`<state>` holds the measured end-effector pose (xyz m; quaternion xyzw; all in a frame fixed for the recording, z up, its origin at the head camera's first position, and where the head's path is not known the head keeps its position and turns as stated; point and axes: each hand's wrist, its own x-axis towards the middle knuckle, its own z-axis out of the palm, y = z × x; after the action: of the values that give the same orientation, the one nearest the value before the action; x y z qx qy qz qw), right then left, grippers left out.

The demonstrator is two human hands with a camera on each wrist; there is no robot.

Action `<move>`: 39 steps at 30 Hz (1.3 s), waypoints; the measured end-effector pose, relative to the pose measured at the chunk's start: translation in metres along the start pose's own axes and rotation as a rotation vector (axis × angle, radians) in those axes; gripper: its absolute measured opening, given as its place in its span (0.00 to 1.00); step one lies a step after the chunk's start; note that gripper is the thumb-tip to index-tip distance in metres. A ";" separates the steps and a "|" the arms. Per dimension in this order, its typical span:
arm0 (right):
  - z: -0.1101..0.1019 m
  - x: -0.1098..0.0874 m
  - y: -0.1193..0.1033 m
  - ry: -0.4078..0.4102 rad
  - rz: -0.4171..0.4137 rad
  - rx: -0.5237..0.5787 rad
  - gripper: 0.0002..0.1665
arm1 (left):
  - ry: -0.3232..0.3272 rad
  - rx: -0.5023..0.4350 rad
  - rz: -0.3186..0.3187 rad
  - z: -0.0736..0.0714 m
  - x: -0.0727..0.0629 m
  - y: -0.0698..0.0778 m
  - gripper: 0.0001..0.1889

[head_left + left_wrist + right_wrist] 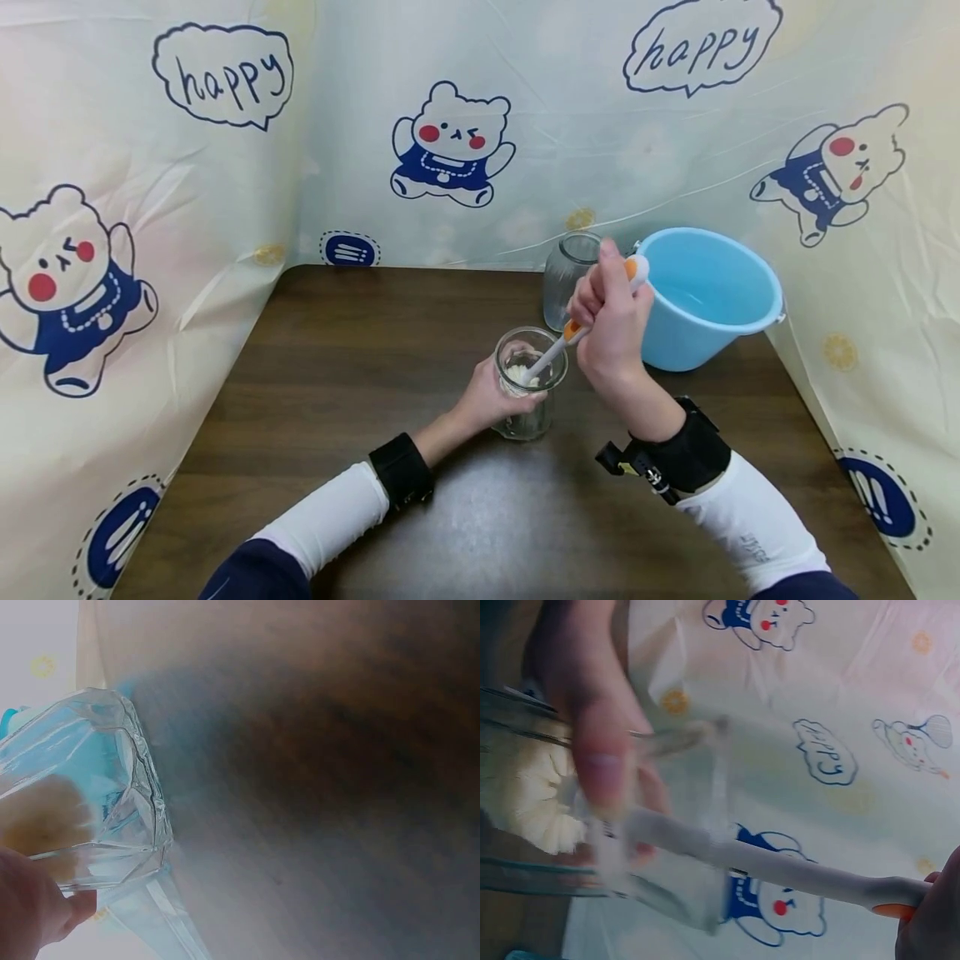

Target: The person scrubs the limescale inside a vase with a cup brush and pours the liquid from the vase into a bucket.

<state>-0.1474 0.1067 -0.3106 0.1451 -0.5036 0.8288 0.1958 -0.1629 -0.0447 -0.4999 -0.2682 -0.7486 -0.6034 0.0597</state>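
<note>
My left hand grips a clear glass jar around its upper body, above the middle of the table. The left wrist view shows the jar's faceted base tilted clear of the tabletop. My right hand holds a white bottle brush with an orange-trimmed handle, thumb laid along the handle's end. Its shaft passes through the jar's mouth. Inside the jar sits the cream, ridged brush head, partly covered by the left thumb in the right wrist view.
Behind my right hand, a second glass jar stands near the table's back edge. To its right is a light blue bucket with a handle. Printed cloth hangs around the back and sides of the brown wooden table.
</note>
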 end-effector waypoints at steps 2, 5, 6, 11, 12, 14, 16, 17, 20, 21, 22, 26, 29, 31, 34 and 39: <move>-0.002 -0.003 0.009 -0.021 0.040 -0.001 0.36 | -0.001 -0.020 0.005 -0.001 -0.001 0.009 0.34; -0.004 -0.004 0.017 -0.055 0.103 -0.023 0.35 | 0.000 -0.056 0.022 -0.002 -0.001 0.017 0.33; -0.003 -0.003 0.017 -0.070 0.120 -0.035 0.35 | 0.002 -0.063 0.029 -0.002 -0.001 0.019 0.33; 0.004 0.005 0.006 -0.183 0.134 -0.064 0.35 | 0.013 -0.028 0.025 -0.001 -0.001 0.006 0.35; 0.006 0.006 0.005 -0.212 0.131 -0.066 0.34 | 0.010 -0.020 0.014 -0.001 -0.001 0.004 0.35; 0.007 0.004 0.007 -0.253 0.139 -0.074 0.34 | 0.002 -0.010 -0.004 -0.001 -0.002 0.002 0.36; 0.007 -0.001 0.013 -0.280 0.164 -0.089 0.34 | -0.010 -0.011 -0.012 -0.002 -0.003 0.002 0.36; 0.006 -0.003 0.016 -0.285 0.175 -0.103 0.34 | -0.015 -0.012 -0.013 -0.002 -0.003 0.002 0.35; 0.005 -0.007 0.019 -0.300 0.201 -0.142 0.33 | -0.015 -0.007 -0.006 -0.003 -0.004 0.002 0.35; 0.005 -0.008 0.019 -0.311 0.199 -0.154 0.32 | -0.012 -0.002 -0.004 -0.003 -0.004 0.001 0.35; 0.005 -0.007 0.017 -0.322 0.193 -0.164 0.32 | -0.009 0.003 -0.001 -0.002 -0.004 0.001 0.36; 0.009 -0.002 0.002 -0.364 0.150 -0.146 0.31 | -0.006 0.015 0.007 -0.001 -0.004 -0.001 0.37; 0.012 -0.001 -0.004 -0.368 0.139 -0.123 0.32 | -0.006 0.007 0.006 -0.001 -0.005 -0.002 0.37; 0.011 -0.004 -0.001 -0.367 0.153 -0.146 0.32 | -0.010 0.001 0.006 -0.001 -0.006 -0.001 0.36; 0.009 -0.010 0.008 -0.371 0.211 -0.198 0.31 | -0.021 -0.007 0.000 -0.003 -0.006 0.000 0.36; 0.011 -0.010 0.006 -0.367 0.211 -0.212 0.30 | -0.027 0.003 0.005 -0.004 -0.004 0.001 0.36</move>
<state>-0.1411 0.0928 -0.3151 0.2183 -0.6274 0.7470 0.0274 -0.1604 -0.0493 -0.4999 -0.2782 -0.7497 -0.5982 0.0515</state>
